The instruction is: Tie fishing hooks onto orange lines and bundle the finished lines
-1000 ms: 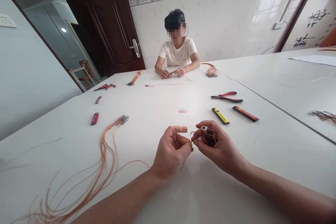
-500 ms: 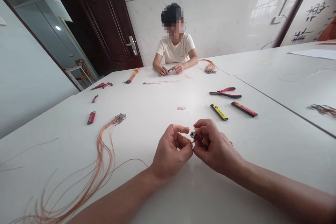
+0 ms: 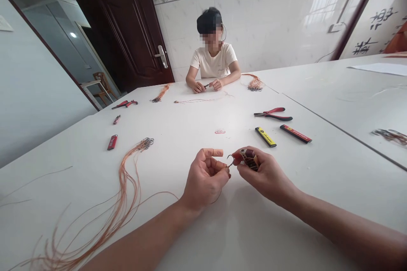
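My left hand [image 3: 206,178] pinches a small dark fish hook [image 3: 231,164] between thumb and fingers; several of its fingers wear tan tape or covers. The hook's bend sticks out to the right, close to my right fingertips. In my right hand [image 3: 263,169] sits a small dark red and gold object with a metal end [image 3: 250,159], gripped in the curled fingers; its exact kind is unclear. Left of my hands lies a bundle of fish hooks [image 3: 146,143] tied to long orange lines [image 3: 121,178].
Past my hands are red-handled pliers [image 3: 275,113], a yellow lighter [image 3: 266,136] and a red lighter [image 3: 295,133]. Another red lighter [image 3: 112,142] and second pliers [image 3: 125,104] lie at left. Across the table [image 3: 197,123], a person [image 3: 213,61] works between two more line bundles.
My right hand has tilted the dark red and gold object upward and drawn it slightly away from the left fingers. The hook's bend now shows between my hands.
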Available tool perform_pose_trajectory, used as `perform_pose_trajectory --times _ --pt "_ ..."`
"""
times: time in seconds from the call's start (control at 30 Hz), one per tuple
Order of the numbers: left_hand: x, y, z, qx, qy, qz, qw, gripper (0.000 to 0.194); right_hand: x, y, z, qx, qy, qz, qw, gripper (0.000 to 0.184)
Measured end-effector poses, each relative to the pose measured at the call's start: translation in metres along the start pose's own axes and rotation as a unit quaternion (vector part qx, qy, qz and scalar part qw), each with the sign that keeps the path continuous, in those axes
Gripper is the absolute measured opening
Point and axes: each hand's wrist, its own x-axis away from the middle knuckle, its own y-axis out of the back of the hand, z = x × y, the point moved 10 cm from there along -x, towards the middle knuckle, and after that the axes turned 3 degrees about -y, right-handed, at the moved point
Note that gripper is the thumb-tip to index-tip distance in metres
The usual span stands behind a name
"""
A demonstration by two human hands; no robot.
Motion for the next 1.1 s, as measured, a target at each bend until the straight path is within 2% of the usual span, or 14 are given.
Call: perform_pose_trajectory --times 0.1,0.2,0.47,1.1 --pt "-0.001 -0.001 0.002 0.002 -0.005 0.003 1.000 0.029 0.002 -0.003 -0.002 -0.052 -0.007 0.001 0.999 0.027" --pt "-0.001 -0.002 0.003 0.006 -0.010 0.009 1.000 0.029 0.002 -0.006 -0.003 -0.073 -0.007 0.010 0.997 0.028" --pt "0.000 -0.001 0.003 0.020 -0.016 0.003 1.000 0.031 0.002 0.002 0.007 -0.049 0.039 -0.010 0.998 0.023" --pt "0.001 -0.002 0.005 0.017 -0.014 0.009 1.000 0.030 0.004 -0.003 0.010 -0.057 0.040 0.002 0.998 0.027"
